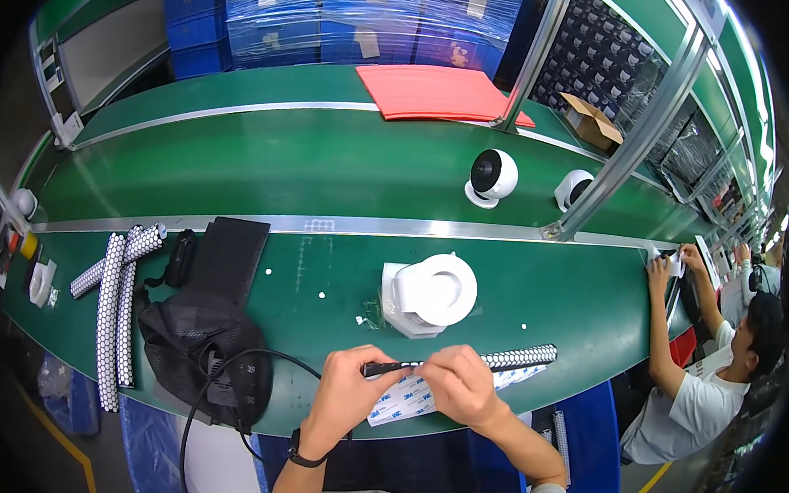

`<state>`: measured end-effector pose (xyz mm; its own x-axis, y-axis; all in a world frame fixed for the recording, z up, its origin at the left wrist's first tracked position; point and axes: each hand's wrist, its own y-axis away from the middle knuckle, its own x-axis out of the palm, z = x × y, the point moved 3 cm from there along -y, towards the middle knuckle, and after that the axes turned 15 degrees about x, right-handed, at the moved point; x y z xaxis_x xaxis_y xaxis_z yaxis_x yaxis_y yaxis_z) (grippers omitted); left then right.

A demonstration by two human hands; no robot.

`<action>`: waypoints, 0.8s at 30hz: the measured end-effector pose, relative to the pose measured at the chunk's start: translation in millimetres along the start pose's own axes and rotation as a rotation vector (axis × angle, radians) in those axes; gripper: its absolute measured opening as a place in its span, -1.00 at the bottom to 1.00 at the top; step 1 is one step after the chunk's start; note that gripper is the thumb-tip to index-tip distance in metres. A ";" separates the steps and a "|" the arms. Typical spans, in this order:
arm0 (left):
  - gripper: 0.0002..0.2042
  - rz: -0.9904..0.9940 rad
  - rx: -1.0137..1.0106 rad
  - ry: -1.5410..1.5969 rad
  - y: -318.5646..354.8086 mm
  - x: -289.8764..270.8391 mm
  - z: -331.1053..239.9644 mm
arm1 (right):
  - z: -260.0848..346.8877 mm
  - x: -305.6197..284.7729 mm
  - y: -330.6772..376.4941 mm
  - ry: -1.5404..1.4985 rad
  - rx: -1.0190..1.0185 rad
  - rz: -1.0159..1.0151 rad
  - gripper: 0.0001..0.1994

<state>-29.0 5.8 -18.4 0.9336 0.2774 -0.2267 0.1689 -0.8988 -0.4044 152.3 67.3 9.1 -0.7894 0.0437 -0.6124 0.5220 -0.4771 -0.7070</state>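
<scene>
Between my two hands, above the near edge of the green table, is a slim black piece (383, 368). My left hand (344, 394) is closed around its left part, with a black wristband below. At the other end, the fingers of my right hand (460, 388) are pinched together; what they grip is partly hidden. A black cable (273, 353) runs from the left toward my left hand. Beneath my hands lies a white sheet with blue print (395, 409). Past my right hand, a tube with a white honeycomb pattern (531, 355) rests on the sheet.
A white round device (450, 290) stands ahead of my hands. To the left are a black mesh bag (202, 339), a black flat pad (233, 256) and several patterned tubes (108, 321). White cameras (494, 176) sit beyond the metal rail. At right, a co-worker (694, 396) handles something.
</scene>
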 end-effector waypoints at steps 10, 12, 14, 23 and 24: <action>-0.83 -0.027 -0.035 -0.082 0.2 -0.6 -0.9 | -6.1 1.3 11.3 0.018 -0.077 -0.123 -0.69; -0.83 -0.028 -0.036 -0.150 1.3 -1.0 1.2 | -3.6 -4.4 7.6 -0.013 -0.025 -0.156 -0.70; -0.74 -0.046 0.014 -0.163 3.5 -0.7 1.6 | -6.1 -10.0 -5.1 -0.091 0.177 -0.149 -0.74; -0.54 -0.227 0.273 -0.359 -35.0 0.0 -36.2 | -30.9 -17.5 -73.2 -0.242 0.537 -0.181 -0.87; -0.57 -0.284 0.275 -0.330 -41.5 1.8 -36.9 | -36.0 -13.3 -79.3 -0.263 0.548 -0.154 -0.87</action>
<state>-22.8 31.0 30.7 0.7063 0.6295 -0.3238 0.2705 -0.6627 -0.6983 133.0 136.1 60.6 -0.9320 -0.0363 -0.3606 0.2093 -0.8662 -0.4538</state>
